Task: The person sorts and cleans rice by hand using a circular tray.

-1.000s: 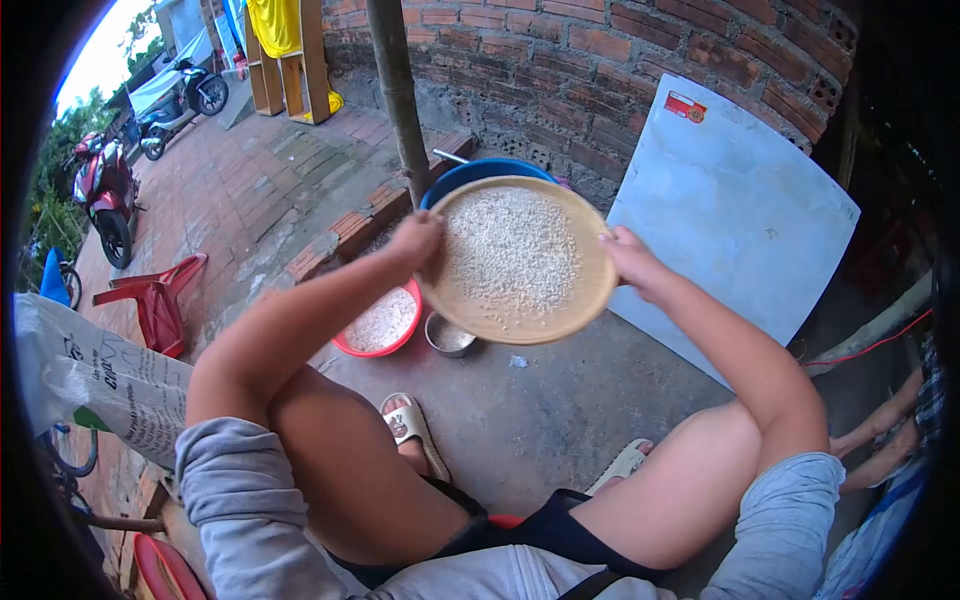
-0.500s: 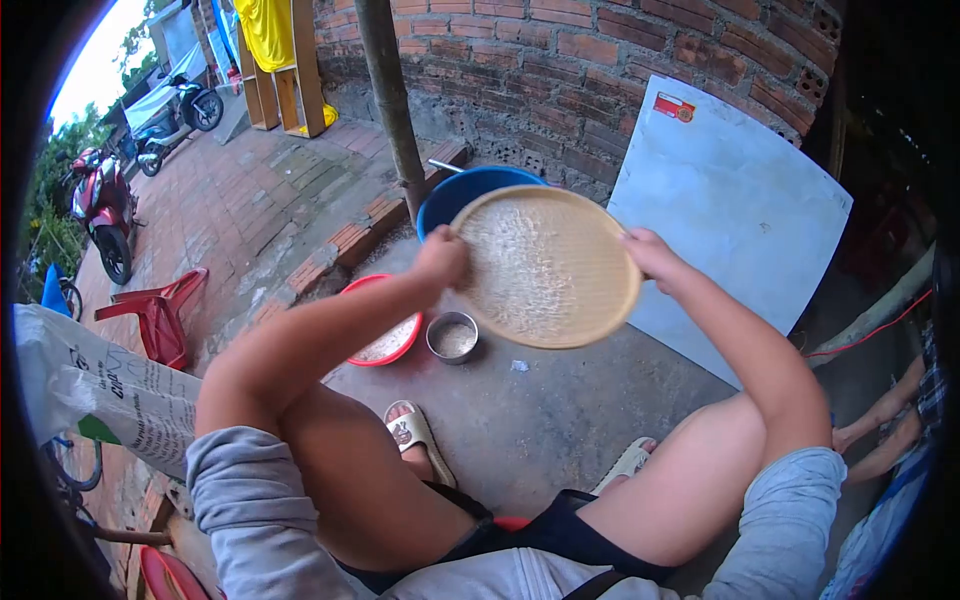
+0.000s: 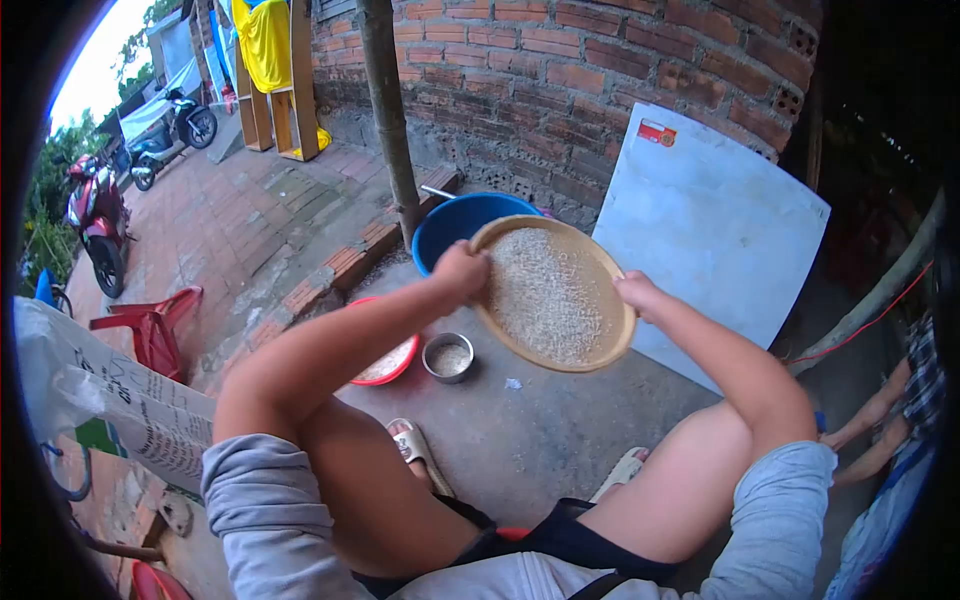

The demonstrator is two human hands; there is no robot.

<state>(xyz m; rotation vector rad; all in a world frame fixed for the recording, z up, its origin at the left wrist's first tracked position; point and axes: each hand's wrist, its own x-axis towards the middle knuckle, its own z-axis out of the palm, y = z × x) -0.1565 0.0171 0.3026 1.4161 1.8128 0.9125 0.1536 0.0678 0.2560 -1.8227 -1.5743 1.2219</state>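
Between my two hands a round woven winnowing tray [image 3: 480,318] is held up off the ground, tilted. My left hand [image 3: 463,272] is closed on its left rim, and my right hand [image 3: 638,292] grips the right rim. Pale grains [image 3: 545,290], which look like rice, lie spread across the tray. Behind the tray's upper left edge stands a blue basin [image 3: 440,235], partly covered by it. Below my left forearm are a red basin [image 3: 410,368] with pale grain, half hidden by the arm, and a small metal bowl [image 3: 448,358] holding grain.
A white board [image 3: 720,230] leans against the brick wall [image 3: 520,90]. A wooden post [image 3: 388,120] rises behind the blue basin. To the left are a white sack [image 3: 130,400], an overturned red plastic stool [image 3: 155,325] and parked motorbikes [image 3: 100,220]. Another person's arms [image 3: 875,430] show at right.
The tray has come down slightly, both hands with it, and tilts more to the right. Its grains have settled into a denser layer. The view has shifted a little.
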